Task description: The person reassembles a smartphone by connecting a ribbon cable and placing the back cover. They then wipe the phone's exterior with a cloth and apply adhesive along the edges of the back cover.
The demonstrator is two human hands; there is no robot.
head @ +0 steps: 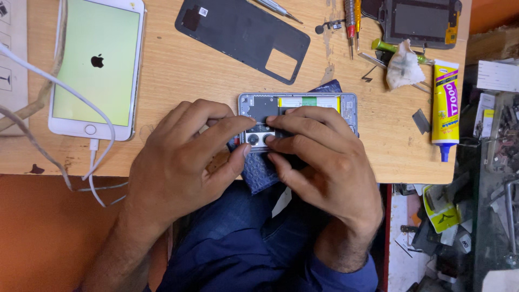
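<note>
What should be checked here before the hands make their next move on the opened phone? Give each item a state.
1. Opened phone lies flat on the wooden table: ok.
2. Left hand and right hand both press at the camera end: ok.
3. Removed back cover lies apart from the hands: ok.
4. Screwdrivers sit within view at the far edge: ok.
5. Glue tube capped: cannot tell.
6. White phone and its cable stay off the work spot: ok.

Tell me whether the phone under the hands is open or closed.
Open. The phone lies with its insides showing, and its dark back cover lies apart on the table.
</note>
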